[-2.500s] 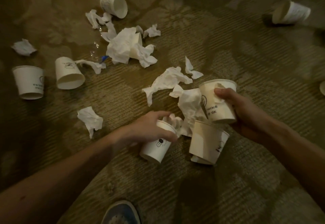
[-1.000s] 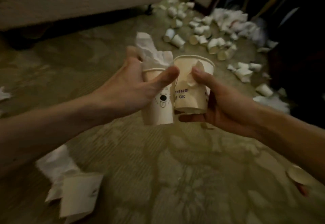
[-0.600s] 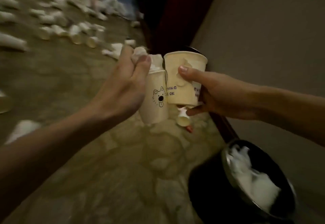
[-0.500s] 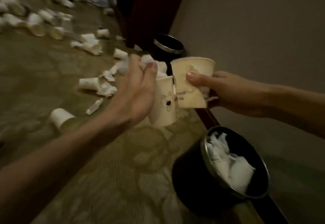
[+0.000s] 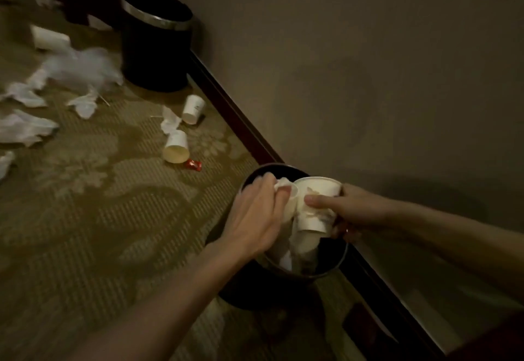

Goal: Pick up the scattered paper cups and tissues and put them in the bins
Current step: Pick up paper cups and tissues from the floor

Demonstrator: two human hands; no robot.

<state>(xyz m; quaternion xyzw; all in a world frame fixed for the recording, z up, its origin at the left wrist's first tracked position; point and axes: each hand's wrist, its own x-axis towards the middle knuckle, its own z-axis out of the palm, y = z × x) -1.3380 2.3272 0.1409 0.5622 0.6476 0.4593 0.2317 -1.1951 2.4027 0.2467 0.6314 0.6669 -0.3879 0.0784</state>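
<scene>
Both hands over the near bin (image 5: 329,270). The left hand (image 5: 255,219) clasped a paper cup (image 5: 289,204), with a tissue (image 5: 283,184) pinched at its rim. The right hand (image 5: 357,213) gripped a second cup (image 5: 319,204), thumb on its wall. Both cups stood roughly upright, touching. The bin's mouth lay directly below both hands, so letting go should suffice.

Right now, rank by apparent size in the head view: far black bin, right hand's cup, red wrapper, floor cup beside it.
1. Far black bin
2. Held cup in the right hand, inflated by nearness
3. Floor cup
4. Red wrapper
</scene>
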